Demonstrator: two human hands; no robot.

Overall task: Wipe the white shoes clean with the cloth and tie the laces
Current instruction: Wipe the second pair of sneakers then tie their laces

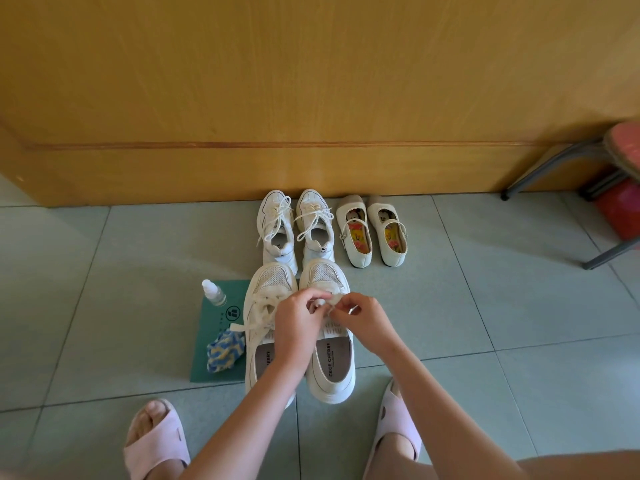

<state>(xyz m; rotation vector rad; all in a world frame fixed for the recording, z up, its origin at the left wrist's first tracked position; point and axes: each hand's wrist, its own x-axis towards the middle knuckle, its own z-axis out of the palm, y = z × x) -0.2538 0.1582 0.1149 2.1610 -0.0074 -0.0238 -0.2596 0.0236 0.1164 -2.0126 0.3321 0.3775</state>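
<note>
Tying is in hand — left hand point(297, 322) and right hand point(362, 318) both pinch the laces point(333, 300) of the white shoe point(330, 389) beneath them; cloth point(225, 351) lies left of both. Next, I judge, cinch the bow evenly.

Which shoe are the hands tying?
The right-hand shoe of the nearest pair: it is the only one whose laces the left hand and right hand pinch.

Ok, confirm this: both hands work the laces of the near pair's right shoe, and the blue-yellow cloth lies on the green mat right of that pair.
No: the head view shows the cloth on the green mat left of that pair; the rest holds.
</note>
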